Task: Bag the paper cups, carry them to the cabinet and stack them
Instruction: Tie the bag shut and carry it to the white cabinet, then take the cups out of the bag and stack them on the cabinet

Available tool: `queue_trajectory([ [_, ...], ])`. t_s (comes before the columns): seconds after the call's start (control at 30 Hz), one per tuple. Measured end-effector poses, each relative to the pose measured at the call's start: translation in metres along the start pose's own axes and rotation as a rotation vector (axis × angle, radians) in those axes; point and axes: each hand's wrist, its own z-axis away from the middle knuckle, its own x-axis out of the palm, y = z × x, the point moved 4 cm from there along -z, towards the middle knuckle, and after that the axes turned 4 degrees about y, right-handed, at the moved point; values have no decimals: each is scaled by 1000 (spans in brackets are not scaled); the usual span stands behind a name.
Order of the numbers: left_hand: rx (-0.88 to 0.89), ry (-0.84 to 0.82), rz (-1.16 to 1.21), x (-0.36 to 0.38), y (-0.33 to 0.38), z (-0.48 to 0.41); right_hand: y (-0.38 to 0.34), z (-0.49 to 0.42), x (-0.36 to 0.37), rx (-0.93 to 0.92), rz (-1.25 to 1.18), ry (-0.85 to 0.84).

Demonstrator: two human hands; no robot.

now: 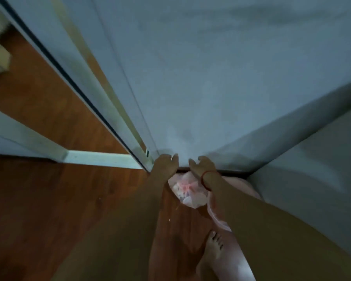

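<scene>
head | your left hand point(166, 164) half-curled at the bottom edge of the white cabinet panel point(211, 88), nothing in it | your right hand point(203, 166) just beside, thumb out, fingers loosely bent, empty, red band point(204, 177) at the wrist | touching the panel? too blurred to tell | bag of paper cups point(187, 189), translucent and pinkish, sits on the wooden floor point(49, 199) under your wrists

The cabinet door point(211, 78) is plain pale blue-grey. The floor point(39, 199) is reddish-brown wood grain. The bag point(188, 189) is translucent whitish-pink with a red patch. A red band point(204, 177) circles the right wrist.
</scene>
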Motion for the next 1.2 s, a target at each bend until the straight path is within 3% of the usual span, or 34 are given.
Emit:
queue_trajectory([
  [0.23,269,155,-150,-141,91,168,-84,181,-109,-231,109,204],
  [0.4,446,234,-175,-174,133,277,-80,300,-167,-306,164,360],
  [0.6,630,209,-218,-135,207,392,-18,395,-261,-264,195,536],
  [0.83,725,145,-185,-59,285,475,78,442,-355,-165,145,624],
  [1.2,709,30,-80,92,387,544,229,412,-460,-119,223,529],
])
